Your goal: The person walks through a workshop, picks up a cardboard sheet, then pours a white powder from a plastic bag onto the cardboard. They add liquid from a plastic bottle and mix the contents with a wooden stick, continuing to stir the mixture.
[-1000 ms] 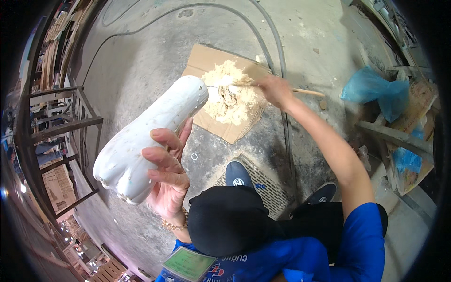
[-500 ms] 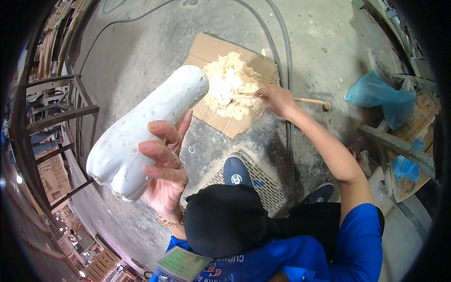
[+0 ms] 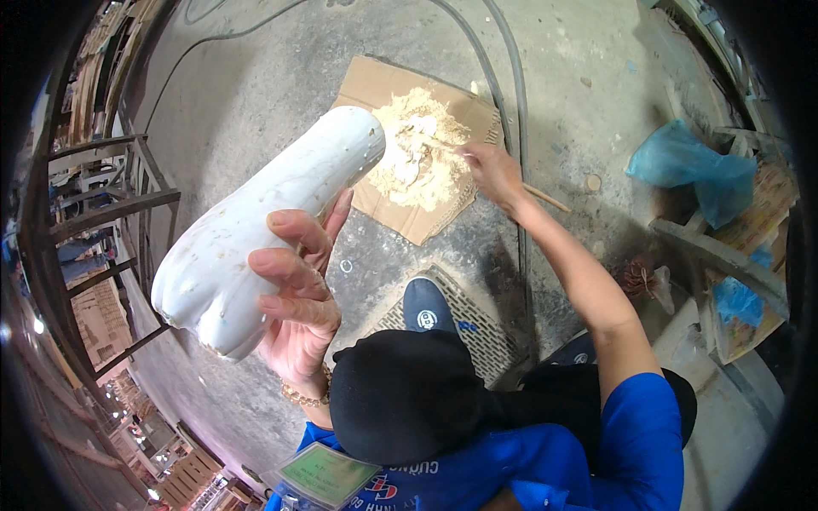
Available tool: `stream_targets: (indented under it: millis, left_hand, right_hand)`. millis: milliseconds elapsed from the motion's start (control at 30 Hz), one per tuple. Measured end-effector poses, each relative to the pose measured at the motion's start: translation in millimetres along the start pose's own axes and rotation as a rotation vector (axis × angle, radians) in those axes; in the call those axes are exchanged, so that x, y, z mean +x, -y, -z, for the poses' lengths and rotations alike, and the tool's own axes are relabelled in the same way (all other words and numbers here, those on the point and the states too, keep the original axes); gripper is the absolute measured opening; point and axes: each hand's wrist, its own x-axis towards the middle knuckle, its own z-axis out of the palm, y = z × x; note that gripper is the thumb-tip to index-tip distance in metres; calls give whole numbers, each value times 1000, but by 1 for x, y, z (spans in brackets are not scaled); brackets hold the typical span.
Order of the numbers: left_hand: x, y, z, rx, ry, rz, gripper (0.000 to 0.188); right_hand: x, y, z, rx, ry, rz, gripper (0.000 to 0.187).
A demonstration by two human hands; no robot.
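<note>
My left hand (image 3: 298, 298) is wrapped round a white plastic bottle (image 3: 264, 226) with a lobed base. The bottle tilts, its base at the lower left and its other end overlapping the view of the cardboard. Several small specks and drips mark its surface. In my right hand (image 3: 496, 177) is a thin wooden stick (image 3: 545, 198), gripped between the fingers. Its far end reaches into a pale heap of sawdust (image 3: 439, 183), where a white, wet-looking patch (image 3: 415, 153) shows. The heap lies on a flat cardboard piece (image 3: 354, 89) on the floor.
Grey hoses (image 3: 516, 85) run along the floor just right of the cardboard. A perforated plate (image 3: 486, 341) lies by my shoe (image 3: 426, 308). At the right are a blue plastic bag (image 3: 682, 157) and a frame (image 3: 724, 264); a dark metal rack (image 3: 111, 204) stands at the left.
The stick has swung: its outer end is now lower and closer to my right hand, which shifted slightly up and right. The white patch in the sawdust looks more stirred; the left hand still holds the bottle.
</note>
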Motion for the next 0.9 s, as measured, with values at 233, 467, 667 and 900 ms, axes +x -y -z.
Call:
stream_targets:
  millis: [233, 467, 667, 900]
  left_hand:
    - [-5, 0, 0, 29, -1, -53, 96]
    - [-5, -4, -1, 10, 7, 5, 99]
    - [-3, -2, -2, 27, 19, 0, 98]
    - [0, 1, -1, 63, 16, 20, 98]
  right_hand:
    - [-15, 12, -23, 5, 180, 127, 20]
    - [16, 5, 36, -150, 257, -16, 22]
    - [36, 23, 32, -136, -37, 152, 21]
    - [33, 25, 4, -91, 193, 78, 20]
